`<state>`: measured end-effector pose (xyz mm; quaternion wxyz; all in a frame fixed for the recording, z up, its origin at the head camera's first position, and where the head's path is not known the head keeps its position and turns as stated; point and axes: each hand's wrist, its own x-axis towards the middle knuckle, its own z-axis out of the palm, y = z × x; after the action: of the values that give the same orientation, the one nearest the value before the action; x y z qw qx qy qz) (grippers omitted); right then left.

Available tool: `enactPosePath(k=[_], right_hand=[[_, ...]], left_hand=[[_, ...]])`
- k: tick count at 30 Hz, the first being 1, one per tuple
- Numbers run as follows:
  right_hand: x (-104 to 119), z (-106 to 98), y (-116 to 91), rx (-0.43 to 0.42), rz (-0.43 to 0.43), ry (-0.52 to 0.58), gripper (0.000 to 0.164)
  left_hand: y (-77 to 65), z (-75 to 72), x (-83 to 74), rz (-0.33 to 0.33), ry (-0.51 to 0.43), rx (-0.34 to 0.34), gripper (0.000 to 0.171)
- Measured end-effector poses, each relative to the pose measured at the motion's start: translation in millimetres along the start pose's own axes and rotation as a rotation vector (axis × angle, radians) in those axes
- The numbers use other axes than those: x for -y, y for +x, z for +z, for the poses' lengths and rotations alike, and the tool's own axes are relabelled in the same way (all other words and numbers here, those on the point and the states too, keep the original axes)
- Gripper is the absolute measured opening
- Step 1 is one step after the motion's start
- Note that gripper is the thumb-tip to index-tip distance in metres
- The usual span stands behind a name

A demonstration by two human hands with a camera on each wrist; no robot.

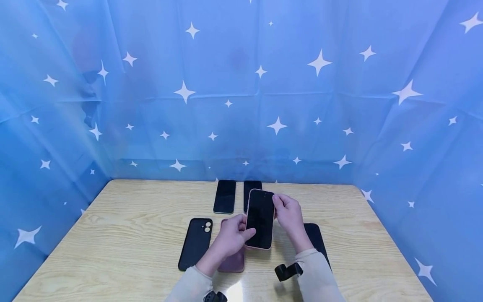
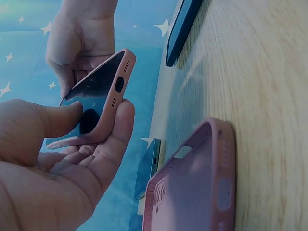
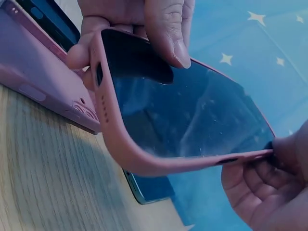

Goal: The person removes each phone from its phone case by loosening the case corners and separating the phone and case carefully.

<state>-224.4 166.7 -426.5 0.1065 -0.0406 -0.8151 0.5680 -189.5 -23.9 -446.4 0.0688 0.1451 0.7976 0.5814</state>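
Observation:
A phone (image 1: 260, 218) with a dark screen sits inside a pink phone case (image 3: 134, 161) and is held up over the table. My left hand (image 1: 231, 235) grips its lower left corner, thumb on the screen and fingers behind the case. At the upper right edge my right hand (image 1: 289, 212) pinches the cased phone between thumb and fingers. The pink rim with its port and speaker holes faces the left wrist view. Below the left hand lies a second, mauve-pink case (image 2: 187, 187), hollow side up, partly covered by that hand in the head view.
A black phone case (image 1: 196, 243) lies left of the mauve one. Two dark phones lie at the back, one on the left (image 1: 225, 197) and one (image 1: 252, 186) partly behind the held phone. A dark flat item (image 1: 317, 239) shows beside the right forearm. Starred blue curtains (image 1: 241, 84) surround the wooden table (image 1: 124, 235).

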Motion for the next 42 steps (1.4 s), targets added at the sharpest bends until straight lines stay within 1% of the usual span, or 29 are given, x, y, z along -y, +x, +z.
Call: enactPosePath(k=[3, 6, 10, 14, 16, 19, 22, 25, 27, 31, 34, 38, 42], right_hand=[[1.1, 0.5, 0.4, -0.011, -0.003, -0.030, 0.028], [1.7, 1.2, 0.0, -0.021, 0.002, -0.056, 0.029], [2.6, 3.7, -1.2, -0.055, -0.025, -0.103, 0.031], [3.0, 8.1, -2.4, -0.105, -0.059, -0.144, 0.042], [2.7, 9.7, -2.8, -0.124, -0.067, -0.155, 0.045], [2.0, 10.5, -3.0, -0.136, -0.076, -0.159, 0.045], [0.6, 9.9, -2.3, -0.135, -0.079, -0.129, 0.044], [-0.9, 8.3, -0.7, -0.114, -0.054, -0.063, 0.043], [-1.3, 6.5, 0.1, -0.090, -0.014, 0.002, 0.042], [-1.1, 3.1, 1.3, -0.018, 0.071, 0.174, 0.038], [-1.9, 1.7, 2.0, 0.027, 0.115, 0.299, 0.037], [-3.1, 2.1, 2.3, 0.064, 0.172, 0.444, 0.035], [-3.6, 2.8, 1.2, 0.088, 0.246, 0.588, 0.024]], left_hand=[[-0.4, 1.4, -0.4, 0.003, -0.023, 0.001, 0.008], [-1.3, 2.5, -1.2, 0.010, -0.014, -0.012, 0.008], [-2.7, 4.5, -2.5, 0.034, 0.031, -0.040, 0.008], [-3.5, 8.3, -2.5, 0.062, 0.075, -0.072, 0.008], [-4.0, 9.7, -2.5, 0.069, 0.091, -0.088, 0.008], [-4.9, 10.6, -2.9, 0.075, 0.094, -0.103, 0.008], [-5.3, 11.0, -3.9, 0.081, 0.103, -0.110, 0.008], [-5.0, 10.9, -3.8, 0.090, 0.094, -0.109, 0.007], [-4.8, 10.4, -3.5, 0.091, 0.082, -0.106, 0.007], [-5.3, 8.4, -2.2, 0.096, 0.030, -0.097, 0.006], [-5.3, 7.2, -1.4, 0.093, -0.009, -0.088, 0.006], [-3.7, 6.2, 0.1, 0.105, -0.047, -0.079, 0.006], [-0.1, 4.4, -0.8, 0.123, -0.059, -0.071, 0.005]])
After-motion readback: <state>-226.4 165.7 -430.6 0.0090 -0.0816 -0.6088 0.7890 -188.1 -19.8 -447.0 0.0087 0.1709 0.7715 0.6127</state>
